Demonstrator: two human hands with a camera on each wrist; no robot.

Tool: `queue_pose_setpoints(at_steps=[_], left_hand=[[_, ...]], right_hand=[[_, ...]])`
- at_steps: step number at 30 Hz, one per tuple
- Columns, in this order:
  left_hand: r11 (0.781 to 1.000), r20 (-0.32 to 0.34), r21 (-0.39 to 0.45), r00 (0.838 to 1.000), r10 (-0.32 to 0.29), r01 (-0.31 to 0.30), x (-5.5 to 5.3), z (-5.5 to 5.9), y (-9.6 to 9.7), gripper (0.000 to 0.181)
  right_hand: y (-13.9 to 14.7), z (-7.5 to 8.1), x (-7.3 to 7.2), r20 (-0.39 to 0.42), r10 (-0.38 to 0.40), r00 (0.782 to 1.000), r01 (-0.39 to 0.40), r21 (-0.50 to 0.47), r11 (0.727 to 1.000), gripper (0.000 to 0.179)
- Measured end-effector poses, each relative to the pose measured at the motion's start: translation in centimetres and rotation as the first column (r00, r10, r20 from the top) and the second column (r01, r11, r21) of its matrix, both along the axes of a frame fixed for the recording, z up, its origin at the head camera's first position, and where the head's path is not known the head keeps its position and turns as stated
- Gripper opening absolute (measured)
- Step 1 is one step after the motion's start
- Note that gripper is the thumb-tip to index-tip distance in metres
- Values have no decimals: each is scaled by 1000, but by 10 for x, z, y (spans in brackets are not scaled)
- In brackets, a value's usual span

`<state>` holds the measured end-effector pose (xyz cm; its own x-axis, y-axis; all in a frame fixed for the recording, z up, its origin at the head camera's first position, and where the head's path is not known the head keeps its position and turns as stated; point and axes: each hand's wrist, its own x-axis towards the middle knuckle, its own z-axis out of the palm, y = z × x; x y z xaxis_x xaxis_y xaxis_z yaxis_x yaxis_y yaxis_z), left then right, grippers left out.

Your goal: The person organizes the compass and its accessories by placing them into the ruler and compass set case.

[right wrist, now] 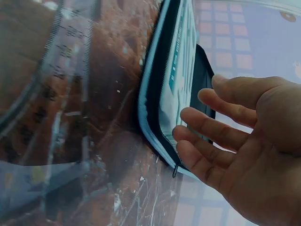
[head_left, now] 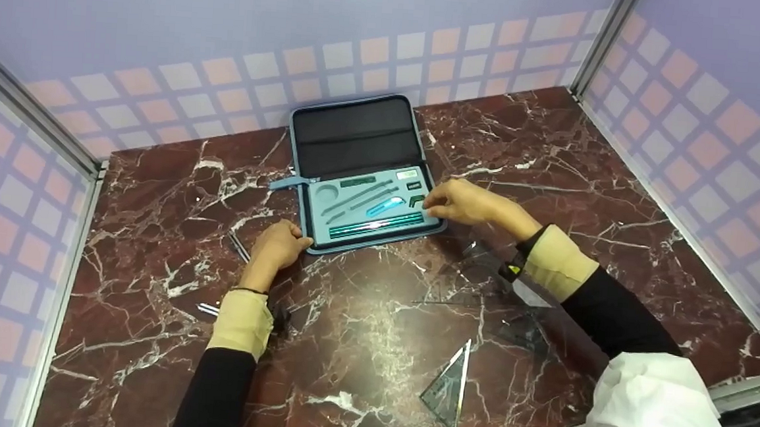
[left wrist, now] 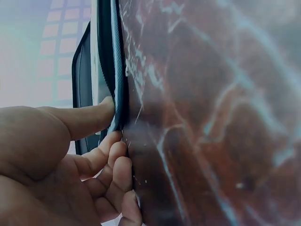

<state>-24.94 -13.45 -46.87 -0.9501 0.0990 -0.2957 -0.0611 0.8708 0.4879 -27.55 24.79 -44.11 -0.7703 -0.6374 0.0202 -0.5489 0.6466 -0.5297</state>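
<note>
Hands (head_left: 276, 245) (head_left: 463, 202) at case (head_left: 378, 243) edges, lid (head_left: 359, 123) raised, pencils (head_left: 376, 226) inside

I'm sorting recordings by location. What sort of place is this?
Probably a booth-like workstation: metal-framed wall panels stand on three sides of a marbled tabletop, where a stationery case lies open.

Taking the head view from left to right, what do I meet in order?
Slim pale object on the tabletop → left hand → dark green rods → right hand → yellowish cuff on the right arm.
</note>
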Motion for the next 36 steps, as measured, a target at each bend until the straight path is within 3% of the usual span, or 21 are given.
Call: queue_pose_setpoints(at_steps=[5, 13, 17, 22, 29, 33, 36], left_hand=[[996, -39, 92, 999, -17, 21, 4, -3, -5, 39], [984, -190, 178, 982, 9, 25, 18, 3, -19, 30], [983, -248, 182, 969, 21, 26, 28, 9, -32, 27], [983, -271, 184, 962, 28, 23, 44, 24, -50, 28], [985, -336, 162, 942, 3, 54, 83, 43, -70, 28], [989, -323, 132, 946, -19, 65, 114, 43, -76, 30], [993, -343, 83, 938, -49, 82, 140, 37, -77, 34]], right_hand=[[0, -7, 9, -89, -12, 996, 14, 27, 1000, 18], [-2, -20, 16, -231, 80, 970, -70, 49, 996, 13], [-1, -23, 17, -240, 76, 968, -66, 49, 997, 14], [1, -25, 16, -230, 71, 971, -66, 27, 997, 16], [2, -22, 17, -187, 44, 981, -38, 39, 999, 16], [2, -21, 17, -164, 62, 984, -55, 47, 997, 18], [3, -19, 17, -131, 103, 986, -95, 65, 993, 23]])
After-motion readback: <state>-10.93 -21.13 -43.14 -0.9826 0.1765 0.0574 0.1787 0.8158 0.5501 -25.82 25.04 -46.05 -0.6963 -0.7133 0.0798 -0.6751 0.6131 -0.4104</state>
